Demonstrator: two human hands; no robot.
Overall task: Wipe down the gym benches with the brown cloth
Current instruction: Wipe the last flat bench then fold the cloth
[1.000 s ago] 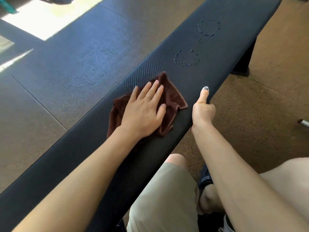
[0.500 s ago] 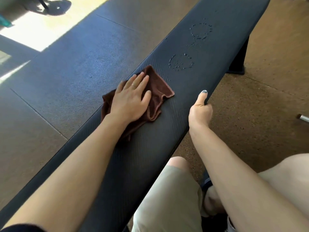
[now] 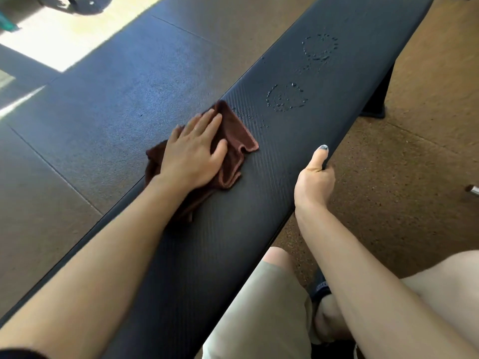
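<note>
Left hand (image 3: 193, 154) presses flat on the brown cloth (image 3: 233, 141) atop the bench pad (image 3: 285, 156); I see my right hand (image 3: 315, 181) curled around its near edge.

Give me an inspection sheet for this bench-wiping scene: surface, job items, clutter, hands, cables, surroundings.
Surface: black bench, textured top; two rings of droplets lie unwiped beyond the cloth.
Job's things: brown cloth, crumpled, flat on the bench near its far edge.
Clutter: nothing seen on the bench besides the cloth and droplets.
Hands: left hand presses flat on the cloth, fingers straight; right hand grips the bench's near edge, thumb on top.
Cables: nothing seen.
Surroundings: dark rubber floor mats beyond the bench, speckled brown floor on the near side, sunlit patch top left, a metal end at the right edge.
</note>
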